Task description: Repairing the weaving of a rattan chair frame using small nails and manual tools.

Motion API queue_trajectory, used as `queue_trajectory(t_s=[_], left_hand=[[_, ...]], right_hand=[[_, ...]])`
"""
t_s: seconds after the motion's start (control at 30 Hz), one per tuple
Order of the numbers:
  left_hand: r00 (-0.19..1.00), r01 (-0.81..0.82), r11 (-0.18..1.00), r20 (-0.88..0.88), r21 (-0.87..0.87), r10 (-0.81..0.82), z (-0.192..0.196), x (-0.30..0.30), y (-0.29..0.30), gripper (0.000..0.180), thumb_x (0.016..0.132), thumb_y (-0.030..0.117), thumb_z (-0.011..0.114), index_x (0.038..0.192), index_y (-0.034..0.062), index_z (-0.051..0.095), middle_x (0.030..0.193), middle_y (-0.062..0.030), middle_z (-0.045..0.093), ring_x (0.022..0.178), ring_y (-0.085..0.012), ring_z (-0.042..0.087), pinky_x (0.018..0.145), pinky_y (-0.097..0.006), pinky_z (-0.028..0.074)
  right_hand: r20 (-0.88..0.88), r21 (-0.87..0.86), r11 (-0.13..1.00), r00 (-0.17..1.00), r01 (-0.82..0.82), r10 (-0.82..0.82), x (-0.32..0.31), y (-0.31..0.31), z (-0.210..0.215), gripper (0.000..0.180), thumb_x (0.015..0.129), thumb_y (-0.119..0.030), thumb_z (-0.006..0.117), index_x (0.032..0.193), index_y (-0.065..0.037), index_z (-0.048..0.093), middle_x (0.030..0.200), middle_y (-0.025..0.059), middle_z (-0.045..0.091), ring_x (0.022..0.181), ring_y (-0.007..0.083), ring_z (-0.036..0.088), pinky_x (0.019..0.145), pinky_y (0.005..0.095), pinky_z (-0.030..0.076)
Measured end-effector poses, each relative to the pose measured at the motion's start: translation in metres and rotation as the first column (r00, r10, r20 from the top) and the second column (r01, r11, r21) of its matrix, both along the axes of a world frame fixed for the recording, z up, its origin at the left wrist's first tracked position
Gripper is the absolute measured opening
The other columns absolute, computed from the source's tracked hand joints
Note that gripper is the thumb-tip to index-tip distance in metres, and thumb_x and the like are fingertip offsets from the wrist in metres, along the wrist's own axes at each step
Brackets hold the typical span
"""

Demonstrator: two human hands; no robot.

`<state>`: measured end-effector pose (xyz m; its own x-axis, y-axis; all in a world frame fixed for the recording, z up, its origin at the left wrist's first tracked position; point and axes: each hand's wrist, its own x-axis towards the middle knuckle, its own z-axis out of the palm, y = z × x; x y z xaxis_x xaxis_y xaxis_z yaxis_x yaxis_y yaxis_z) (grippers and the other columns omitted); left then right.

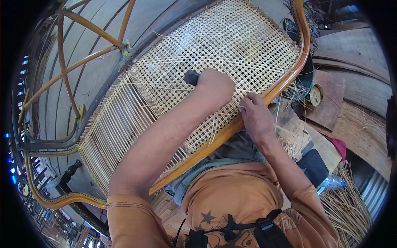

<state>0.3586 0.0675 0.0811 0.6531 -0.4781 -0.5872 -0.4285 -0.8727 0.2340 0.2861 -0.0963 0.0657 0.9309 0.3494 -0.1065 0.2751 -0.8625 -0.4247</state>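
Note:
A woven cane panel (248, 25) with an open lattice fills a curved, varnished wooden frame (225, 133) in front of me. My left hand (216, 86) is closed in a fist over the middle of the panel. The blunt end of a black tool handle (191, 77) sticks out of its left side; the rest of the tool is hidden. At the near rail, my right hand (257, 118) has its fingers pinched together at the panel's edge. What they pinch is too small to make out. Loose strand ends stick up around the weave.
Left of the lattice, parallel cane strands (120, 111) run without cross-weave. Bent rattan poles (87, 29) stand at the far left. To the right are wooden boards (351, 78), a round tin (316, 95), a plastic bottle (333, 182) and a bundle of cane strips (345, 206).

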Motion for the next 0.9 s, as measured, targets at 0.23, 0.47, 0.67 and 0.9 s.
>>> queue_trajectory(t_s=[0.23,0.47,0.67,0.9], left_hand=[[0.988,-0.152,0.988,-0.006,0.011,0.153,0.002,-0.002,0.026,0.037,0.080,0.041,0.062,0.087,0.0049,0.069,0.085,-0.0133,0.068,0.082,-0.0292,0.066,0.072,-0.039,0.051],[0.958,-0.269,0.958,-0.074,0.099,0.277,0.014,-0.005,0.065,0.043,0.082,0.045,0.058,0.081,0.0038,0.068,0.080,-0.0147,0.067,0.078,-0.0295,0.066,0.069,-0.041,0.051],[0.984,-0.178,0.983,-0.006,0.032,0.179,0.055,-0.019,0.052,0.043,0.083,0.045,0.057,0.075,0.0038,0.067,0.073,-0.0157,0.065,0.072,-0.0317,0.064,0.064,-0.044,0.049],[0.988,-0.137,0.991,-0.068,0.007,0.137,0.013,-0.025,0.018,0.029,0.083,0.031,0.056,0.082,0.0046,0.069,0.081,-0.0130,0.067,0.077,-0.0289,0.066,0.064,-0.040,0.051]], right_hand=[[-0.155,-0.060,0.977,0.968,-0.207,0.195,0.020,-0.009,-0.004,0.008,0.081,-0.009,0.053,0.084,-0.005,0.058,0.091,0.0119,0.057,0.087,0.0324,0.058,0.072,0.0408,0.049],[-0.180,-0.098,0.972,0.964,-0.214,0.194,0.028,-0.003,-0.001,0.007,0.081,-0.007,0.054,0.081,-0.002,0.060,0.087,0.0133,0.058,0.078,0.0345,0.060,0.067,0.0402,0.048],[-0.353,0.659,0.720,0.935,0.218,0.040,0.021,0.014,-0.005,0.014,0.084,-0.013,0.059,0.093,-0.002,0.062,0.080,0.0126,0.059,0.072,0.0289,0.059,0.065,0.0362,0.047],[-0.408,0.032,0.992,0.908,0.123,-0.099,0.015,0.012,0.006,0.016,0.079,-0.016,0.056,0.073,-0.002,0.061,0.074,0.0173,0.060,0.073,0.0356,0.056,0.065,0.0415,0.045]])
